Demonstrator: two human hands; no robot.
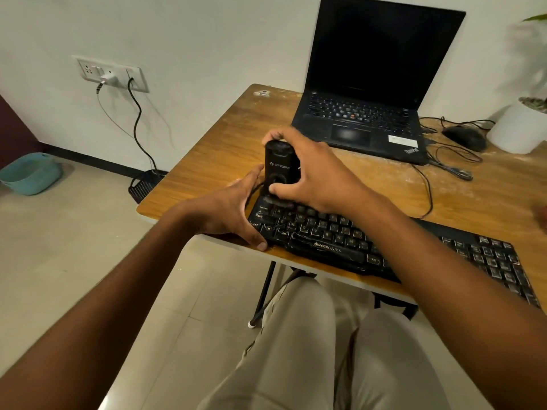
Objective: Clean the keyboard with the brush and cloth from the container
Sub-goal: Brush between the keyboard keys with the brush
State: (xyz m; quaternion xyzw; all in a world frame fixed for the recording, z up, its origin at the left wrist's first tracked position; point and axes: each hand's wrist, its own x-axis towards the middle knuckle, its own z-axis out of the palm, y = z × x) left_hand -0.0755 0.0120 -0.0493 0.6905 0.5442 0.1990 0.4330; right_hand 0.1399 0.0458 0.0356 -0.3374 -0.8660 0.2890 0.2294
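While the left hand is bracing the keyboard's left end with relaxed fingers, the right hand is curling around the upright black brush, pressing its bristles on the far-left keys.

We see the black keyboard lying flat along the near edge of the wooden table, slanting across it, while the black cylindrical brush stands upright on the keyboard's left end, bristles down on the keys.
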